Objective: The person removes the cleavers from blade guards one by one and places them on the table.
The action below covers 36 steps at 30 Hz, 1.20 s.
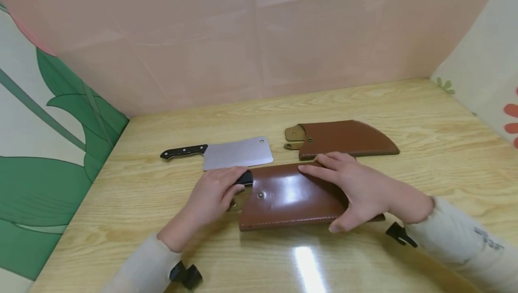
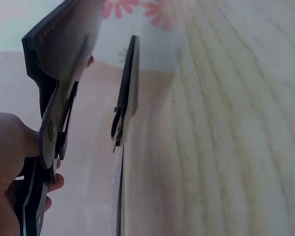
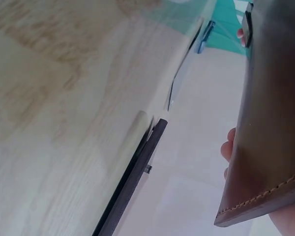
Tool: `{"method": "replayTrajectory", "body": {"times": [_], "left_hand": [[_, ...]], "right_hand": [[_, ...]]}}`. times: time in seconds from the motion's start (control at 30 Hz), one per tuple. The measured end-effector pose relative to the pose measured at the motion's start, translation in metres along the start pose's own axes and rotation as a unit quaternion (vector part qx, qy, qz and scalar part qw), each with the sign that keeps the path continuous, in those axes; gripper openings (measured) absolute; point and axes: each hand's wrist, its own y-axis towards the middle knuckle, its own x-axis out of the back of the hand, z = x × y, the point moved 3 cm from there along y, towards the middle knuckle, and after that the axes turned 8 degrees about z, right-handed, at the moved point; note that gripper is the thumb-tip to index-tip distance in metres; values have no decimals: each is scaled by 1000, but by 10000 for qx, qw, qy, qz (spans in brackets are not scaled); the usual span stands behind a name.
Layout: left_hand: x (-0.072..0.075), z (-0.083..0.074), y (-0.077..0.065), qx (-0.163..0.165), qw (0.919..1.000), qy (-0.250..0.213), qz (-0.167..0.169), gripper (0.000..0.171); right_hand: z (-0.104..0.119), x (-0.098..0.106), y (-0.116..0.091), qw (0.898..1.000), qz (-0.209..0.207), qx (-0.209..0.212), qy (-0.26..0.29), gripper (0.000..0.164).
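My left hand (image 1: 212,191) grips a black knife handle (image 1: 245,178) that sticks out of a glossy brown leather knife sheath (image 1: 283,194). In the left wrist view the rivets on this handle (image 2: 32,201) show beside my fingers. The blade is hidden inside the sheath, which is tilted and held up off the table. Across its right end my right hand (image 1: 360,189) holds it, fingers at the upper edge and thumb at the lower one. A strap (image 1: 238,202) with a snap hangs near the handle. The right wrist view shows the sheath's stitched corner (image 3: 260,199).
Behind the held sheath lies a cleaver (image 1: 238,153) with a black riveted handle, on the wooden table (image 1: 133,194). A second brown sheath (image 1: 344,137) lies flat to its right, flap and strap pointing left. A pink wall (image 1: 202,36) closes off the back.
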Motion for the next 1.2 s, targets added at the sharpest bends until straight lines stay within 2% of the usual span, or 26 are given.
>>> {"method": "replayTrajectory", "body": {"times": [0.23, 0.5, 0.77, 1.2], "left_hand": [[3, -1, 1, -157, 9996, 95, -195, 35], [4, -1, 3, -75, 9998, -9, -158, 37], [2, -1, 3, -120, 9996, -16, -270, 39], [1, -4, 3, 157, 9997, -100, -180, 38]], "right_hand": [[0, 1, 1, 9996, -247, 155, -55, 108], [-1, 1, -1, 9997, -249, 15, 82, 108], [-1, 0, -2, 9996, -254, -95, 104, 106], [-1, -1, -2, 9992, -263, -242, 188, 103]]}}
